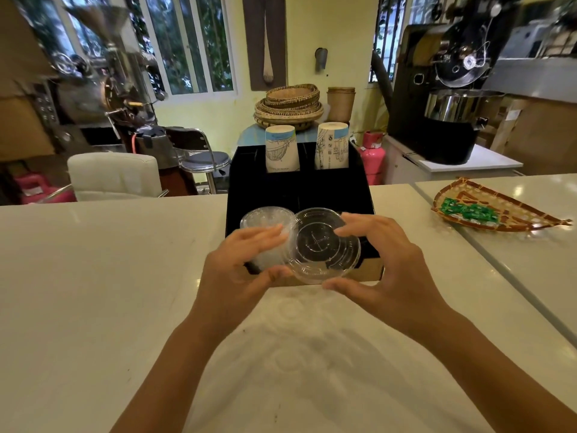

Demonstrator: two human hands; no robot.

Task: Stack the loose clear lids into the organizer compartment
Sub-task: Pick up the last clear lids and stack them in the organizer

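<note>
A black organizer (299, 189) stands on the white counter in front of me. Both hands hold one clear round lid (323, 245) above its front edge. My left hand (240, 264) pinches the lid's left rim. On the right rim, my right hand (387, 264) has its fingers on the top and its thumb underneath. Behind my left fingers, a stack of clear lids (265, 218) sits in the front left compartment. Faint outlines of more clear lids (290, 360) lie on the counter between my forearms.
Two stacks of printed paper cups (281, 150) fill the organizer's back compartments. A woven tray with green packets (468, 210) lies on the counter at right. Coffee roasters, a white chair and stacked baskets stand beyond the counter.
</note>
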